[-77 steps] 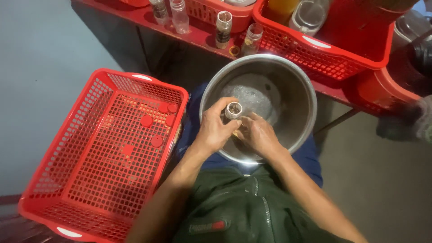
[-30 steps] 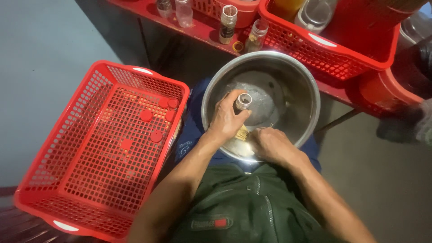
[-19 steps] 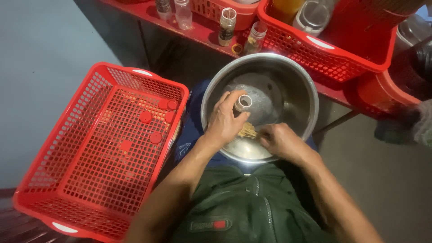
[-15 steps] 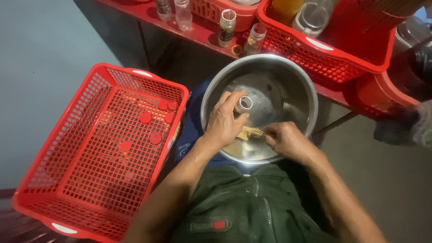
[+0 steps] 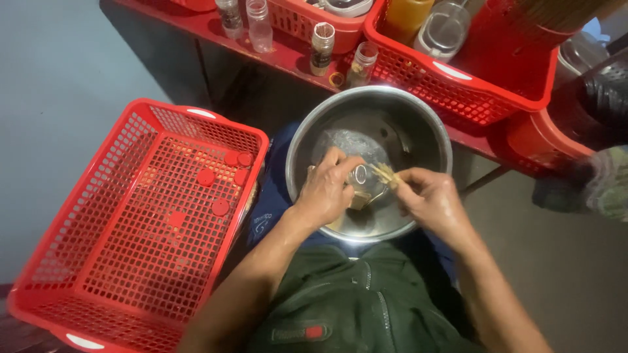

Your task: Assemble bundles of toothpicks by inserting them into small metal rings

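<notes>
Hands over steel bowl [image 5: 432, 140], left hand [image 5: 330, 193] gripping jar [image 5: 359, 176], right hand [image 5: 428, 199] pinching toothpicks [image 5: 384, 174] (bunched)

Left hand [image 5: 329, 193] curled shut — right hand [image 5: 432, 202] pinching, fingers together.

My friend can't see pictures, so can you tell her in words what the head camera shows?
Seen from above, a person's left hand holds a small clear jar over a steel bowl on their lap, while the right hand pinches a bundle of thin sticks at its mouth. A red basket with red caps sits beside them.
</notes>
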